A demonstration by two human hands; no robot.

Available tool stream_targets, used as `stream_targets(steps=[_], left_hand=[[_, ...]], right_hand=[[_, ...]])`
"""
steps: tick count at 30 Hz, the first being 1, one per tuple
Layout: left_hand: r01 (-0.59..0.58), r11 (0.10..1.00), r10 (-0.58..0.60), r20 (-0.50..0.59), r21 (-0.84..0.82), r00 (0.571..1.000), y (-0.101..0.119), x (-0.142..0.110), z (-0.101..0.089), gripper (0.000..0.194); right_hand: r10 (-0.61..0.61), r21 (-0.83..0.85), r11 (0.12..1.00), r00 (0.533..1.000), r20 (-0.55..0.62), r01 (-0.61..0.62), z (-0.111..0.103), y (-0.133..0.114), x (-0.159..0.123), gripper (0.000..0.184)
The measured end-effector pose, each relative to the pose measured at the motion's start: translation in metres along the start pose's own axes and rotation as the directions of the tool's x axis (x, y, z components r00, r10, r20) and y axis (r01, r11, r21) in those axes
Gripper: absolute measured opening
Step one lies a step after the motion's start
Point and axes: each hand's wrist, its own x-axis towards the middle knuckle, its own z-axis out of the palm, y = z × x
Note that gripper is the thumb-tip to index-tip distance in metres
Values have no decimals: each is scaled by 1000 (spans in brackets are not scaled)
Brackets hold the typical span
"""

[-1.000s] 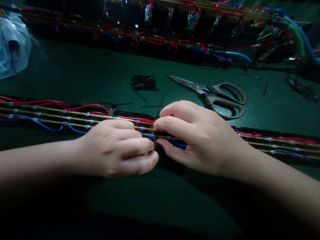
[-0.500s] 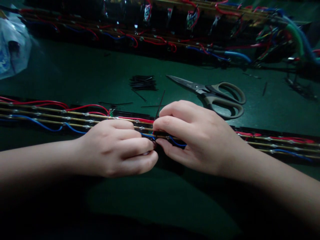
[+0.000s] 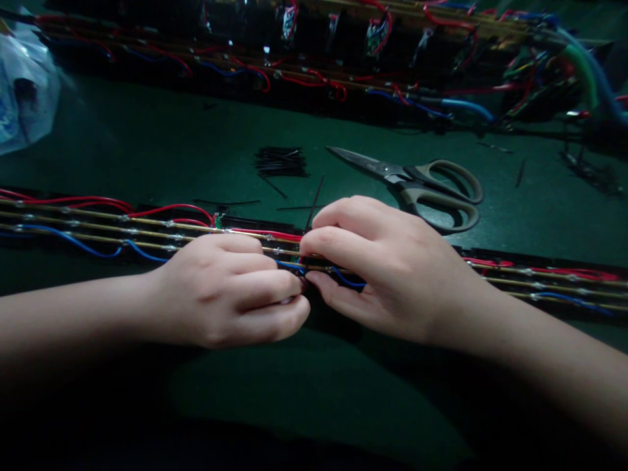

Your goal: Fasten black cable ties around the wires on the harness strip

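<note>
A long black assembly with brass rods (image 3: 95,229), red wires and blue wires lies across the bench in front of me. One thin black cable tie (image 3: 315,199) stands up from it, its lower part passing behind my right fingers. My right hand (image 3: 383,268) is closed over the rods, thumb on the near side and fingers on the far side, pinching at the tie. My left hand (image 3: 240,291) is curled on the near edge, its fingertips pressed together at the tie's lower end, which is mostly hidden. The two hands' fingertips nearly touch.
Beyond the assembly lie a pile of black cable ties (image 3: 280,161), some loose ties and scissors (image 3: 392,176) with blades pointing left. A larger wired assembly (image 3: 304,78) spans the back. A clear plastic bag (image 3: 34,91) sits at the far left on the green bench (image 3: 161,137).
</note>
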Motion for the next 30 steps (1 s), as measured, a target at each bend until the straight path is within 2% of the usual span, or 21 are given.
stream_targets(steps=[16,30], left_hand=[[13,1000,-13,-5,-9,1000,2,-1,1,16],[-5,1000,5,20,-11,1000,0,-2,-1,25]], right_hand=[[-17,-10,1000,1000,-15,16,0,0,1,17],[-18,-1,1000,1000,-15,18,1,1,0,18]])
